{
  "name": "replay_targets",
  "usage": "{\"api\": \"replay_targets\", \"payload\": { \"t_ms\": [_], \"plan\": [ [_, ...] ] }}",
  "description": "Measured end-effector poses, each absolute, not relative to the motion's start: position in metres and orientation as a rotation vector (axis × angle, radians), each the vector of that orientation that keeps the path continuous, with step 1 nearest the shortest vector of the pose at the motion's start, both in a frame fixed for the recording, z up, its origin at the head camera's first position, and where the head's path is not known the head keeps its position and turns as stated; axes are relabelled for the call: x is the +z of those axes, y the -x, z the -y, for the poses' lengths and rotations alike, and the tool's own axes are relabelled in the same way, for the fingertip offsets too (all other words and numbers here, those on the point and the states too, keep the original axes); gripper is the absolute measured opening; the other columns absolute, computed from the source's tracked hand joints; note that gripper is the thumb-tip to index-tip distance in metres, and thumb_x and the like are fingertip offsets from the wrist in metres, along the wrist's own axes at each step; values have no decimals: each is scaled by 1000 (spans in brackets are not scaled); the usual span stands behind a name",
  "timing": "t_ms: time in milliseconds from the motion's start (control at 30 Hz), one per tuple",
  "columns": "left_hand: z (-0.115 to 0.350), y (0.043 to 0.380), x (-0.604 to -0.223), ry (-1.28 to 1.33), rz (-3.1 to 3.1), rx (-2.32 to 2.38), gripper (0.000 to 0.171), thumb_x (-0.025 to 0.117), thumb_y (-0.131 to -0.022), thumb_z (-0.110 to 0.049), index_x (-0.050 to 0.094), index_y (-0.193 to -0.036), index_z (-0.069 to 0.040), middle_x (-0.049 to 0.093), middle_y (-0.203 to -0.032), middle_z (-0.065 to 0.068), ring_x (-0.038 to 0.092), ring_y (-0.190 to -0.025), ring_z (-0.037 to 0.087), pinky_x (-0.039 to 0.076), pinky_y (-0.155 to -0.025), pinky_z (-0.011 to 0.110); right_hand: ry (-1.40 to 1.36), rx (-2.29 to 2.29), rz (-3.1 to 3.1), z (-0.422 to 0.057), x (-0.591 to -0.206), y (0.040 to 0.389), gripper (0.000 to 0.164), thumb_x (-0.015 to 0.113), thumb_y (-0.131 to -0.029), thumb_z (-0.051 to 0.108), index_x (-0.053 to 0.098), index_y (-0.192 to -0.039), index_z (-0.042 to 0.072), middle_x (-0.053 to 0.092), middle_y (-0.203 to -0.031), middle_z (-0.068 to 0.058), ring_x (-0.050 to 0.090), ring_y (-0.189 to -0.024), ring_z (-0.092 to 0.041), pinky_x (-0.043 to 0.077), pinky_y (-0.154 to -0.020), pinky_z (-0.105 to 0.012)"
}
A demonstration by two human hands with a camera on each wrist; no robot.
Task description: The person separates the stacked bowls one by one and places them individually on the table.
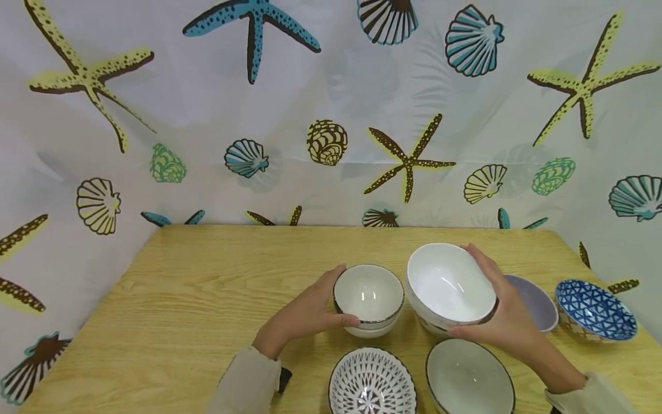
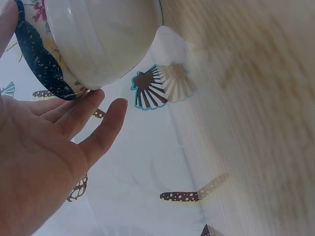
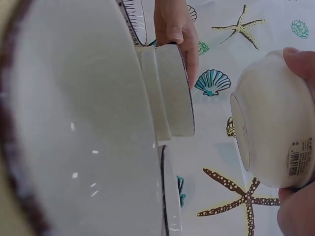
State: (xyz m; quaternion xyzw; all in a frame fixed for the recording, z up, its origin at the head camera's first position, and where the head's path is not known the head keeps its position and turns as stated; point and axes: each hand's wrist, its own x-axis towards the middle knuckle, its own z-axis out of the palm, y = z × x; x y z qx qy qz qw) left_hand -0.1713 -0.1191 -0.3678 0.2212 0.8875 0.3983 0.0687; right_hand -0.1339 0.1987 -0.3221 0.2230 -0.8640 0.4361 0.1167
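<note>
My left hand [image 1: 315, 307] grips a small cream bowl [image 1: 369, 293] with a dark speckled rim, thumb at the near side and fingers round the far left. Beneath it shows another pale bowl [image 1: 373, 330]. In the left wrist view, the gripped bowl's outside [image 2: 42, 61] has a dark blue band and floral colours. A larger plain white bowl [image 1: 450, 282] is in my right hand [image 1: 509, 322], thumb under the near rim, fingers along the far right side. The right wrist view shows this white bowl [image 3: 270, 113] raised, with a barcode sticker low on its side.
Partly under the white bowl stands another bowl [image 1: 431, 326]. Nearer me are a brown-patterned white bowl [image 1: 372, 382] and a cream bowl with a dark rim [image 1: 470, 376]. On the right sit a lavender bowl [image 1: 532, 302] and a blue-patterned bowl [image 1: 595, 310]. A shell-print curtain [image 1: 331, 190] backs the wooden table [image 1: 181, 322].
</note>
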Motion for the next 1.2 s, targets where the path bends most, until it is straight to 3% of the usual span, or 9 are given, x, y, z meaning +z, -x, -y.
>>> {"api": "replay_targets", "payload": {
  "t_ms": [233,333,533,867,1100,1200],
  "plan": [
    [118,172,-370,-654,-2666,1215,105,79,-76,-40,16,-152,-2,23,-156,16,28,-142,32,31,-111,52,-579,1264,2476,-214,-335,124,126,91,-54,3,16,-154,25,31,-152,-18,34,-120,13,36,-87,-2],
    [117,174,-371,-638,-2669,1215,105,78,-77,-41,17,-152,-2,24,-156,15,28,-142,32,31,-111,53,-547,1278,2466,-221,-339,121,127,90,-54,1,16,-154,24,31,-153,-13,34,-119,13,37,-86,-2],
    [117,174,-372,-606,-2673,1214,103,78,-77,-41,18,-152,-4,24,-156,14,28,-142,32,31,-111,53,-486,1266,2451,-234,-348,112,126,90,-53,-3,19,-153,22,33,-148,15,35,-118,11,35,-86,0],
    [116,175,-370,-632,-2669,1216,104,79,-77,-40,18,-151,-1,26,-155,16,30,-141,33,32,-110,53,-412,1294,2451,-255,-358,95,122,86,-55,-10,20,-153,21,31,-145,19,40,-113,6,40,-82,-1],
    [115,173,-369,-614,-2676,1216,104,79,-76,-40,19,-151,-1,26,-155,16,29,-142,33,31,-111,52,-298,1230,2523,-277,-372,88,121,86,-59,-7,18,-154,23,21,-153,21,31,-113,17,34,-82,4],
    [115,173,-369,-600,-2681,1212,104,79,-76,-41,19,-151,-2,26,-155,15,29,-142,32,31,-111,52,-253,1246,2548,-283,-374,84,121,85,-60,-6,15,-154,26,20,-153,22,32,-110,17,36,-80,3]
  ]
}}
